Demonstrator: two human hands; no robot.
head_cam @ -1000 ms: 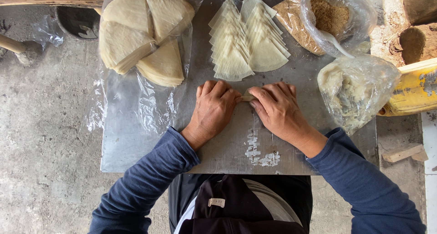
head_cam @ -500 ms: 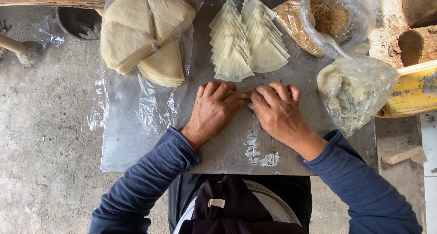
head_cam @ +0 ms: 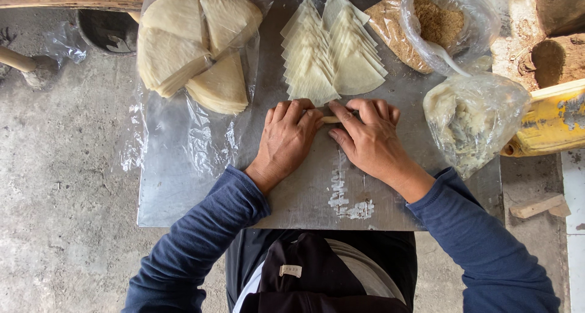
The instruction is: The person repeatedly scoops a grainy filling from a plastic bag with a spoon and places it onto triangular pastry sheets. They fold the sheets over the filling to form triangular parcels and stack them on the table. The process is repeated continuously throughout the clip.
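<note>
A grey metal work board [head_cam: 183, 197] fills the middle of the view, lying on a rough concrete floor [head_cam: 61, 197]. On its upper left a sheet of clear plastic [head_cam: 201, 136] carries thick stacks of quarter-round dough sheets [head_cam: 183, 45]. At the right edge a clear bag of pale filling [head_cam: 472, 121] slumps on the board, and above it an open bag of brown crumbs [head_cam: 442, 24] sits at the top right corner. Between the bags and the thick stacks, a fan of thin triangular wrappers [head_cam: 329, 54] lies spread at the top centre.

Just below that fan, both hands lie palm down, side by side. The left hand [head_cam: 286, 139] and the right hand [head_cam: 368, 139] are curled, fingers bent over and pressing on a small rolled wrapper [head_cam: 329, 119], of which only a pale strip shows between the fingertips. A smear of white paste [head_cam: 347, 197] marks the board below the hands.
</note>
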